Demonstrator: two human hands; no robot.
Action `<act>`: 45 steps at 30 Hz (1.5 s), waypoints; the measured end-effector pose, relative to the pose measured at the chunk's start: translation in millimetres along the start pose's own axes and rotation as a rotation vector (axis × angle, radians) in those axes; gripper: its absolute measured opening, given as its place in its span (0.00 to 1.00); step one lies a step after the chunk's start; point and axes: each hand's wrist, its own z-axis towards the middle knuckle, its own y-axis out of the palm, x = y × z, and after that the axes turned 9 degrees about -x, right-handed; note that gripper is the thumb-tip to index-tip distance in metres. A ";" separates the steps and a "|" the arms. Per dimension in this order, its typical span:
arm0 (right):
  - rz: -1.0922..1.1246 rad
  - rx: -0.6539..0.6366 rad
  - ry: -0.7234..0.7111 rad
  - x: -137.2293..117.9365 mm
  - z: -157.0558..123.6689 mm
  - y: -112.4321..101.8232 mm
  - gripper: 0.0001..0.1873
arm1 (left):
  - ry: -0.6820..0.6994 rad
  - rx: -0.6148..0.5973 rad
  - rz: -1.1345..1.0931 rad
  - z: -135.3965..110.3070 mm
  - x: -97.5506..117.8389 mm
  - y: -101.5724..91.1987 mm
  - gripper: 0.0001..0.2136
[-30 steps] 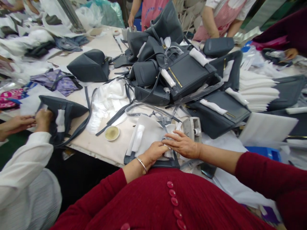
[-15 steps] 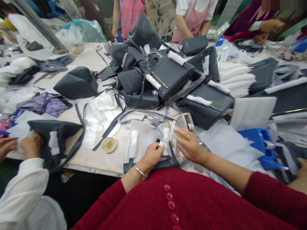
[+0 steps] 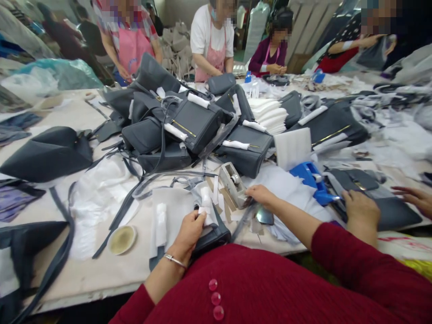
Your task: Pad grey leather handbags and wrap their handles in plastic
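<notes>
Since a moment ago the right hand (image 3: 259,194) has left the bag (image 3: 205,234) and reached the tape dispenser (image 3: 232,183), fingers loosely open at its edge. Left hand (image 3: 189,229) pinches white wrap (image 3: 206,208) round the bag's handle (unfastened, I'd judge) at the surface's (image 3: 101,270) near edge; taping remains.

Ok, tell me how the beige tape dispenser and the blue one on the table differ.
The beige tape dispenser sits just beyond the right hand, whose fingers reach its near end; the blue tape dispenser lies farther right, untouched. The beige one stands upright with its roll visible; the blue one lies partly under white foam sheets. Both rest on the table among grey bags.
</notes>
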 end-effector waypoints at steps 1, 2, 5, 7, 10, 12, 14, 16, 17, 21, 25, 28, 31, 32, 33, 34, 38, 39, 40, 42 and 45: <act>0.017 0.004 -0.002 -2.2 -0.2 3.0 0.12 | 0.004 -0.005 -0.007 -0.6 0.4 0.1 0.23; 0.036 0.006 -0.003 -4.3 -1.5 4.3 0.11 | 0.009 -0.013 -0.016 -1.0 0.7 0.1 0.23; 0.078 0.021 -0.033 -8.2 -13.5 1.3 0.10 | 0.017 -0.022 -0.036 -1.9 1.2 0.0 0.23; 0.062 0.065 -0.085 -5.8 -27.5 -1.3 0.10 | 0.017 -0.022 -0.041 -2.1 1.7 0.3 0.23; 0.080 0.081 -0.069 6.2 -46.9 3.0 0.13 | 0.001 -0.016 -0.036 -2.0 2.3 1.1 0.23; 0.147 0.023 0.031 16.9 -51.7 11.6 0.13 | -0.009 -0.013 -0.033 -1.6 2.3 1.4 0.24; 0.162 -0.013 0.102 25.6 -48.2 20.7 0.12 | -0.010 -0.015 -0.028 -1.0 1.7 1.2 0.23; 0.111 -0.001 0.111 30.1 -40.1 25.7 0.11 | -0.006 -0.016 -0.022 -0.5 0.6 0.8 0.23; 0.078 0.011 0.099 30.6 -36.2 25.8 0.11 | -0.001 -0.016 -0.020 -0.2 -0.2 0.6 0.22; -0.075 0.020 0.034 25.0 -35.6 15.0 0.09 | 0.020 -0.005 -0.012 1.0 -4.5 0.4 0.20; -0.266 -0.202 -0.164 1.6 -57.5 13.3 0.10 | 0.069 0.000 0.044 3.3 -10.0 0.1 0.18; -0.250 -0.401 -0.330 -34.3 -68.7 32.6 0.13 | 0.092 -0.003 0.088 4.4 -12.4 -0.5 0.16; -0.238 -0.463 -0.425 -74.2 -66.0 63.3 0.15 | 0.102 0.004 0.115 3.4 -12.7 -0.8 0.17; -0.262 -0.467 -0.440 -85.4 -63.0 73.3 0.15 | 0.111 0.007 0.127 2.8 -12.6 -0.9 0.17; -0.300 -0.462 -0.444 -94.8 -59.6 82.1 0.15 | 0.121 0.011 0.140 2.2 -12.5 -1.0 0.16; -0.352 -0.447 -0.440 -102.3 -56.4 89.4 0.15 | 0.130 0.014 0.154 1.6 -12.4 -1.0 0.17; -0.556 -0.379 -0.390 -117.5 -48.7 103.5 0.16 | 0.150 0.037 0.183 0.9 -11.9 -1.1 0.16; -0.586 -0.364 -0.379 -118.6 -48.1 104.5 0.16 | 0.150 0.042 0.186 1.1 -11.8 -1.1 0.16; -0.606 -0.354 -0.365 -119.1 -47.8 105.0 0.16 | 0.146 0.045 0.189 1.4 -11.7 -1.1 0.15; -0.619 -0.333 -0.324 -118.4 -47.4 106.1 0.16 | 0.136 0.047 0.197 2.2 -11.6 -1.2 0.15; -0.585 -0.314 -0.258 -114.2 -46.4 108.7 0.16 | 0.129 0.043 0.202 3.3 -12.4 -1.3 0.14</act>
